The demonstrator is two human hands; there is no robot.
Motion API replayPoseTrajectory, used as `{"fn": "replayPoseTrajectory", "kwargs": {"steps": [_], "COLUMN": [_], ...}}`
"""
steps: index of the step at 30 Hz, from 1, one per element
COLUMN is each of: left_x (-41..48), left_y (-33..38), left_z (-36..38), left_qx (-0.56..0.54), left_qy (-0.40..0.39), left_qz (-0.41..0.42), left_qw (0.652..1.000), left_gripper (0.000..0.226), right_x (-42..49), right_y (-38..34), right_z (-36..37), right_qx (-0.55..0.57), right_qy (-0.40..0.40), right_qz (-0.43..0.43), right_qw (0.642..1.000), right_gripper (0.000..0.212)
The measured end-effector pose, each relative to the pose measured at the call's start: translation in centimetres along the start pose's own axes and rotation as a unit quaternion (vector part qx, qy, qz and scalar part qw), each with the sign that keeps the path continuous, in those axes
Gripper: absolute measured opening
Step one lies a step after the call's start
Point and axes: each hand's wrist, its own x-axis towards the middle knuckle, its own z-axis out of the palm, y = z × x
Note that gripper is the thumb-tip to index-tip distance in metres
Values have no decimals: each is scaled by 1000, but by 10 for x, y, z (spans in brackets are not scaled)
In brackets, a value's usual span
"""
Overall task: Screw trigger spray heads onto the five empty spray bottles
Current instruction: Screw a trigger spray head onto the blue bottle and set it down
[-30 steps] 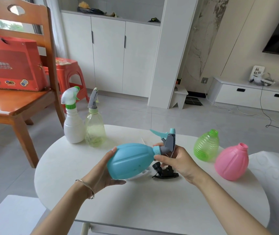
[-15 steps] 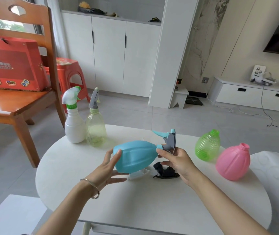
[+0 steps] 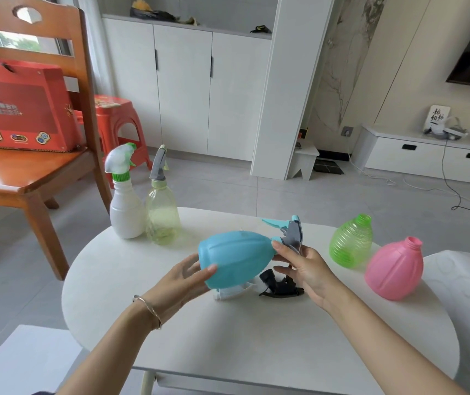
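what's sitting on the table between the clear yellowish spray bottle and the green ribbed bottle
In the head view, the blue bottle, held sideways by both hands above the table, fills that stretch.

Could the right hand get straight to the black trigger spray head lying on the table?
Probably yes once freed: the black trigger spray head lies uncovered just below the right hand, which now pinches the blue bottle's sprayer collar.

bare forearms, thin bracelet (image 3: 149, 309) on left wrist
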Motion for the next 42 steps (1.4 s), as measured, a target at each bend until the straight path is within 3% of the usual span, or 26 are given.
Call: {"fn": "replayPoseTrajectory", "kwargs": {"steps": [2,4,6,9,13,15,22,24,31,35,37,42], "left_x": [-1,0,0,-2,-3,-1,0,-1,-9,-13,-15,-20], "left_y": [4,2,0,2,2,-2,1,2,10,10,9,9], "left_z": [1,1,2,0,4,4,7,7,6,3,2,1], "left_qx": [-39,-40,-29,-13,-66,-59,-68,-63,-26,-32,-51,-116], "left_qy": [-17,-26,-10,1,-31,-26,15,29,80,71,62,11], "left_qz": [-52,-79,-45,2,-91,-104,-39,-15,62,59,47,30], "left_qw": [998,996,999,1000,993,992,997,997,995,995,996,993], "left_gripper": [64,57,56,80,60,63,91,93,70,64,64,84], "right_x": [-1,-2,-2,-1,-2,-3,-4,-4,-8,-12,-14,-24], "right_y": [1,1,1,0,2,1,-3,-7,-10,-7,-8,-9], "right_z": [1,2,2,0,3,6,12,14,25,34,39,60], "right_qx": [-6,-15,-12,10,-5,15,84,83,108,95,73,-24], "right_qy": [-9,-18,-9,5,-14,-31,-60,-50,-25,-5,-4,-112], "right_qz": [0,0,9,20,12,7,-21,-31,-42,-52,-61,-39], "right_qw": [1000,1000,1000,1000,1000,999,994,995,993,994,995,993], "right_gripper": [20,17,17,18,21,32,54,48,48,24,29,51]}}
